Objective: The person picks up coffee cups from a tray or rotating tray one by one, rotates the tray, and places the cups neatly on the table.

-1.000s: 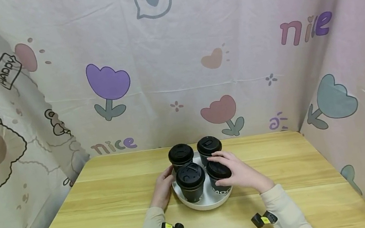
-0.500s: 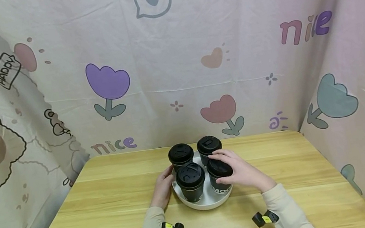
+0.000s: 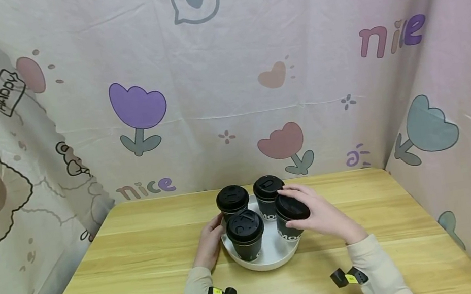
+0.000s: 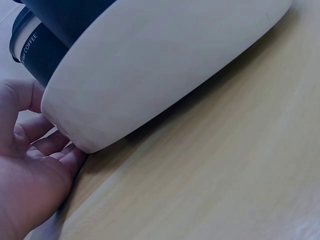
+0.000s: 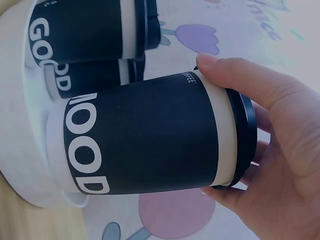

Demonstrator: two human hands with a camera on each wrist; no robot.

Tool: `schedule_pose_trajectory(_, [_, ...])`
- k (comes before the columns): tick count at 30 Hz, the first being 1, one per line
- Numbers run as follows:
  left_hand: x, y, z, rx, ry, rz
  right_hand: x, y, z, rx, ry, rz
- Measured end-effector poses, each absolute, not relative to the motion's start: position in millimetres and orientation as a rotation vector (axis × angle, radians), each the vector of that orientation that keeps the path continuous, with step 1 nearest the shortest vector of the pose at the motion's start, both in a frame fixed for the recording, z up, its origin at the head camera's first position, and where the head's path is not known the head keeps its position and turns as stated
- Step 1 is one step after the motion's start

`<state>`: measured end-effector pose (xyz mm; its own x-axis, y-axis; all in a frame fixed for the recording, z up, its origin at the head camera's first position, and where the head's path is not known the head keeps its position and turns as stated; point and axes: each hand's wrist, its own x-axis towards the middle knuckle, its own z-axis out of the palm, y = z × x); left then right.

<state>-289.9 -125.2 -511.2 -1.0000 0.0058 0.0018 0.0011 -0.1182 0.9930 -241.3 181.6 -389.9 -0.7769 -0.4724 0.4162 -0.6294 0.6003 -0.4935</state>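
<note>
A round white plate [image 3: 268, 259] bears black lidded paper cups. My right hand [image 3: 319, 211] grips the near right cup [image 3: 288, 226] round its lid end, tilted slightly. In the right wrist view the thumb and fingers of my right hand [image 5: 270, 130] lie on both sides of the cup [image 5: 150, 135], just under its black lid. The near left cup [image 3: 246, 240], far left cup [image 3: 232, 198] and far right cup [image 3: 268, 188] stand upright. My left hand [image 3: 208, 244] holds the plate's left rim; in the left wrist view the fingers of that hand [image 4: 40, 150] touch the plate's outer wall [image 4: 150, 65].
The wooden table [image 3: 144, 274] extends on both sides of the plate. A printed cloth [image 3: 207, 84] hangs behind the table and along its sides. Small black cameras are strapped to both wrists.
My right hand has moved up and to the right with the near right cup, which has shifted away from the near left cup. My left hand and the plate have stayed in place.
</note>
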Motion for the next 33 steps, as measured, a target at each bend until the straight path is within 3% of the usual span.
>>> schedule_pose_trajectory(8, [-286.6, -126.9, -513.5, 0.104, 2.127, 2.355, -246.1, 200.0, -384.9, 0.870, -2.528, 0.949])
schedule_pose_trajectory(33, [-290.4, -126.0, -511.1, 0.033, 2.070, 2.347, -261.9, 274.8, -390.2, 0.539, -2.529, 0.985])
